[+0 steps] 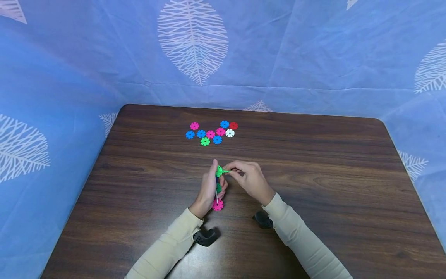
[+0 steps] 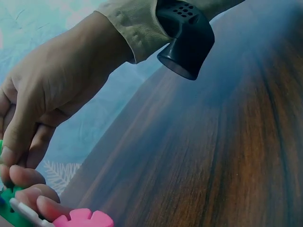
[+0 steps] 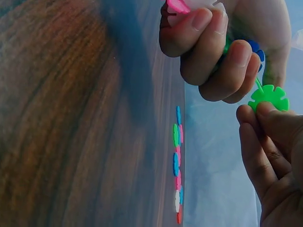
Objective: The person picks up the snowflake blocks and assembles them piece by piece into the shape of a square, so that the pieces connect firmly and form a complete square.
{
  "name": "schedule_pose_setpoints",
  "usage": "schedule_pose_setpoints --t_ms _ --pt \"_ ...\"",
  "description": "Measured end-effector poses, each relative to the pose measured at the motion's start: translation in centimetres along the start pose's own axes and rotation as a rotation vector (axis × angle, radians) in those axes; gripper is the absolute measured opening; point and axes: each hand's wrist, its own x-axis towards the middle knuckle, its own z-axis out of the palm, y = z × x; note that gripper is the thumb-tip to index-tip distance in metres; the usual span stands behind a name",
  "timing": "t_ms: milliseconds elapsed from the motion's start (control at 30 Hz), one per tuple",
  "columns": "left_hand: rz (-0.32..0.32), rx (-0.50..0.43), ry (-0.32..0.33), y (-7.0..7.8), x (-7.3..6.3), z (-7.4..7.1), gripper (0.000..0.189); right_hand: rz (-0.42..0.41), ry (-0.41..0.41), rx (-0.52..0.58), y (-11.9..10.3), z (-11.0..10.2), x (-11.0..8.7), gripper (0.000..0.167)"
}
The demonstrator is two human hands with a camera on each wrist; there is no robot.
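My left hand (image 1: 208,190) grips a chain of interlocking notched plastic discs, its fingers curled round the middle. A pink disc (image 1: 218,205) hangs at the near end of the chain, beside a white disc (image 2: 29,211) seen nearly edge-on. A dark green disc (image 1: 218,188) and a blue disc (image 3: 257,50) are partly hidden by the fingers. At the far end, a light green disc (image 1: 219,171) stands by the left thumb. My right hand (image 1: 250,180) pinches another light green disc (image 3: 273,98) between thumb and fingertips, its edge right at the first one.
Beyond the hands, several loose discs lie flat on the brown wooden table (image 1: 331,174): pink (image 1: 194,126), blue (image 1: 189,135), green (image 1: 205,141), white (image 1: 230,133) and red (image 1: 234,125). A blue cloth with white leaf prints (image 1: 193,38) hangs behind the table.
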Motion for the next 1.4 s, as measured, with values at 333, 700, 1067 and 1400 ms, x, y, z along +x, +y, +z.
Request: schedule_pose_setpoints --t_ms 333,700,1067,1400 --pt "-0.030 -0.129 0.045 0.0 0.4 0.1 0.050 -0.047 0.008 -0.004 -0.3 0.5 0.2 0.012" --pt "0.096 -0.125 -0.044 -0.2 0.4 -0.5 0.044 -0.023 -0.006 -0.003 -0.2 0.3 0.4 0.014" --pt "0.147 -0.140 -0.120 -1.1 0.0 -1.3 0.025 0.134 -0.092 0.119 0.8 -0.8 0.5 0.025" --pt "0.122 -0.140 -0.014 -1.1 -0.1 -2.1 0.034 0.435 -0.102 -0.046 4.7 -1.5 4.3 0.024"
